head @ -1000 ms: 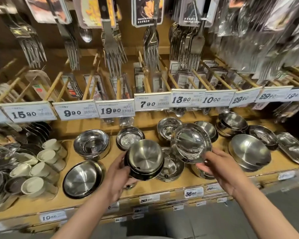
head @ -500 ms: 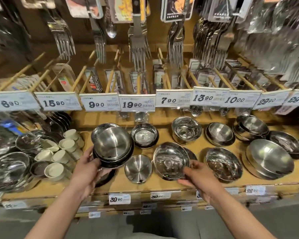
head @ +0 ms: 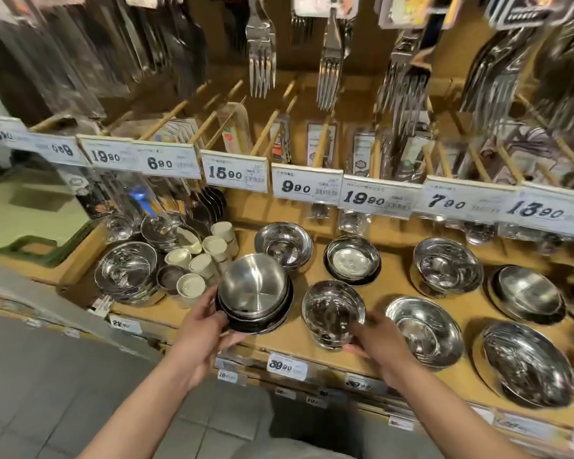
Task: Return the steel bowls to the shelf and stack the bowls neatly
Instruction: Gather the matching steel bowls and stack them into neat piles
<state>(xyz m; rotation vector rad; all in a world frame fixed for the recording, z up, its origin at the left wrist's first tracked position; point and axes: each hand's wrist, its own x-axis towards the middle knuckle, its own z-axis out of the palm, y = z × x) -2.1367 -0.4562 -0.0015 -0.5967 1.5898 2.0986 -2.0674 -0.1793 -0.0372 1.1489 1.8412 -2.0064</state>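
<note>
Hands (head: 202,329) grip round, seemingly steel bowls (head: 254,291).

Two hands are in view — the left hand (head: 202,329) and the right hand (head: 380,346) — each gripping one lot of bowls. The left holds a stack of steel bowls (head: 254,294); how many are nested in it cannot be told. The right holds one shiny bowl (head: 332,313). On the wooden shelf (head: 395,286) about eight more bowls or bowl piles stand, counting those cut off at the far right. Six cream cups (head: 202,265) cluster at the left. Nine price tags (head: 305,186) line the upper rail — the leftmost two blurred.
</note>
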